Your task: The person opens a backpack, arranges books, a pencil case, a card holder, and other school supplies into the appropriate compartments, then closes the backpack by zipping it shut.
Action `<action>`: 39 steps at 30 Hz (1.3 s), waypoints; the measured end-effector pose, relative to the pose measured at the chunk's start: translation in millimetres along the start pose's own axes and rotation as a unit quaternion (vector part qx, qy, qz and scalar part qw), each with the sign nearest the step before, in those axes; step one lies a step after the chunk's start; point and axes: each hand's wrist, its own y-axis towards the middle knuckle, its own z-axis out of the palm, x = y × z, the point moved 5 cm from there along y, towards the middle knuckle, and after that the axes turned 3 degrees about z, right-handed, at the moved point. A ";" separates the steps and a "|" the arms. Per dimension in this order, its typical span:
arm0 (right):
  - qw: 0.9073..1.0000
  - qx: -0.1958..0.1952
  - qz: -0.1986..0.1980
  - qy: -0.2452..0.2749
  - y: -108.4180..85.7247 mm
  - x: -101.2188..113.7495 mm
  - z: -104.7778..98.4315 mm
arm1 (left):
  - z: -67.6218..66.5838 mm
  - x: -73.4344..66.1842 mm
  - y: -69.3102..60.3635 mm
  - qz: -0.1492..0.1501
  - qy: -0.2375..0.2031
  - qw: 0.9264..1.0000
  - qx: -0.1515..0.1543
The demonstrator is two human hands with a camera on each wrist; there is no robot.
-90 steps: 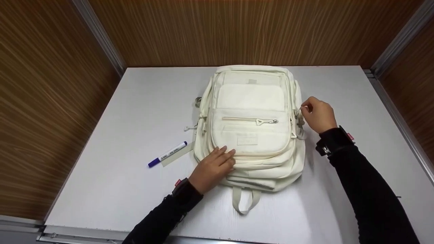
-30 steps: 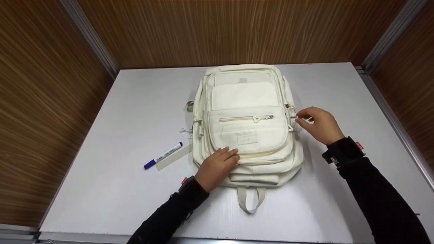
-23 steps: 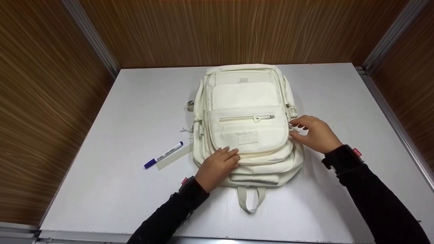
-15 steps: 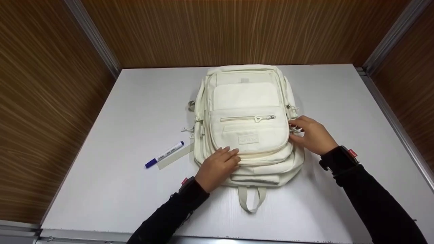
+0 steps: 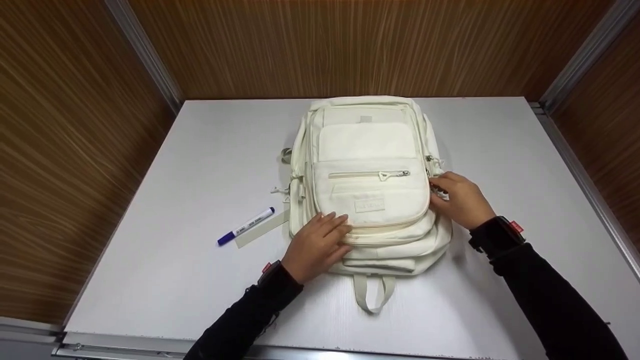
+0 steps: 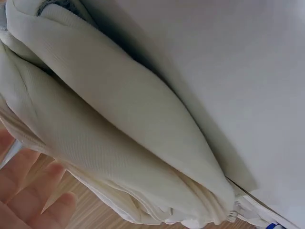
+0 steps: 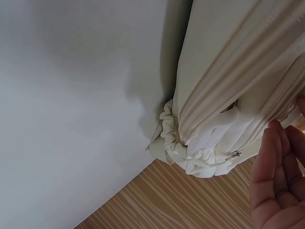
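Observation:
A cream backpack (image 5: 367,142) lies front up on the white table, its top loop (image 5: 372,300) toward me. My left hand (image 5: 317,245) rests with loosely extended fingers on the lower left of its front, by the curved pocket zipper. At the right side, my right hand (image 5: 462,200) pinches a zipper pull at the front compartment's edge; the pull itself is mostly covered by the fingers. In the right wrist view, the fingers (image 7: 274,157) meet the thumb beside the zipper track (image 7: 267,114). Another metal slider (image 7: 234,155) shows further along the side.
A marker (image 5: 246,226) with purple-blue ends lies left of the backpack, beside a pale strap (image 5: 262,232) reaching out from under it. Wood-grain panels (image 5: 350,50) enclose the table (image 5: 210,155) at the back and both sides.
My right hand has left the cords higher on the backpack's right side, drawn back, then come down and inward onto the zipper pull. The left hand keeps its place on the front.

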 end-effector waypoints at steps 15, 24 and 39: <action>0.998 -0.029 0.050 -0.024 -5.4 -1.9 -7.0 | 14.7 33.1 -14.3 -0.217 -0.116 0.960 0.132; 0.996 -0.067 0.056 -0.022 -19.5 4.0 -19.2 | 16.0 27.3 -11.8 -0.203 -0.124 0.965 0.109; 0.995 -0.046 0.085 0.002 -21.7 0.2 -11.6 | 14.1 15.2 -2.8 -0.159 0.005 0.981 0.106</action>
